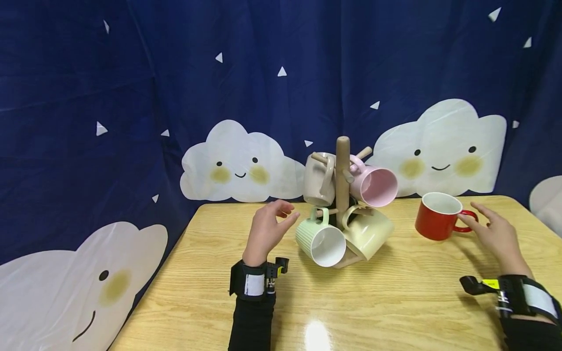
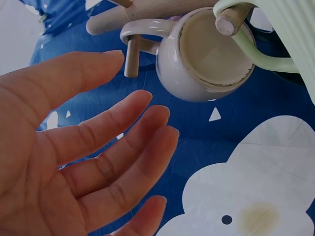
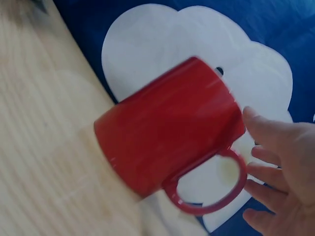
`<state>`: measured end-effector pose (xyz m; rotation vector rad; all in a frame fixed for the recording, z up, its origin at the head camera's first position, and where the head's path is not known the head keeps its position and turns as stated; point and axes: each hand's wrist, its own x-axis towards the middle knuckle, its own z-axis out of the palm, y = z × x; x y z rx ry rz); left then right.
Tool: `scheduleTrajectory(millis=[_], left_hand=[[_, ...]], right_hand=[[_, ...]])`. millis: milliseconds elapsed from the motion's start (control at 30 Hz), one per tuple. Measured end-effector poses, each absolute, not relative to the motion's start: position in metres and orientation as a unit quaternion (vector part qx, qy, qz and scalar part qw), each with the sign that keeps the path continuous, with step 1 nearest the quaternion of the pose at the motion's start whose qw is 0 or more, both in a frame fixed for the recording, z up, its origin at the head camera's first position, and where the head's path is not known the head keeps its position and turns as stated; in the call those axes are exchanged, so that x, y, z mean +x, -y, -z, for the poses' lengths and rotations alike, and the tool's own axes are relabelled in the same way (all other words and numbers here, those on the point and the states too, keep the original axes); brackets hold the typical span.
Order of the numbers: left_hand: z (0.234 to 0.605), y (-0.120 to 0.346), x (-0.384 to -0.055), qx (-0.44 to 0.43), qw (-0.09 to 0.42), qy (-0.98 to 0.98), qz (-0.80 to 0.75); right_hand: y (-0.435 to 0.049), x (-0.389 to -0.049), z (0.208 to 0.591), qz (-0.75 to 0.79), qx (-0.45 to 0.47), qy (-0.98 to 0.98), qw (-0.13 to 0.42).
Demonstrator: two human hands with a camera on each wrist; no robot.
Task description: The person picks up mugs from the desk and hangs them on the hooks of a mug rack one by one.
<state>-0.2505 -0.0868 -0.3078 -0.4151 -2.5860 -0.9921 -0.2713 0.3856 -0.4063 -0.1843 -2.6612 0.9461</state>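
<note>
A red mug (image 1: 434, 219) with a white inside stands upright at the table's right, its handle turned right. Just beside that handle is my right hand (image 1: 498, 239), its fingers spread; in the right wrist view the fingertips (image 3: 252, 169) come right up to the handle, not curled round it. My left hand (image 1: 269, 229) hovers left of a wooden mug tree (image 1: 343, 185), palm inward and holding nothing. Nearest to it are a ribbed green mug (image 1: 309, 236) and a whitish mug (image 1: 312, 187). A pink mug (image 1: 366, 185) and a cream mug (image 1: 373, 229) hang on the right side.
The light wood table (image 1: 189, 302) ends at a dark blue curtain (image 1: 263, 29) with white clouds and small triangles. The mug tree stands between the two hands, its pegs (image 1: 364, 152) sticking outward. Each wrist wears a strapped camera.
</note>
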Motion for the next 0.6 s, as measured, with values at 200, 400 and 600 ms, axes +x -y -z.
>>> scheduleTrajectory(millis=[200,400,600], left_hand=[[0.307,0.088,-0.250,-0.143,0.168,0.910,0.350],[0.307,0.088,-0.250,-0.140,0.169,0.911,0.350],[0.308,0.089,-0.251,-0.137,0.163,0.914,0.345]], right_hand=[[-0.392,-0.276,0.422,-0.338,-0.055,0.926,0.160],[-0.394,-0.278,0.429,-0.309,-0.057,0.924,0.216],[-0.394,-0.280,0.432,-0.299,-0.055,0.924,0.231]])
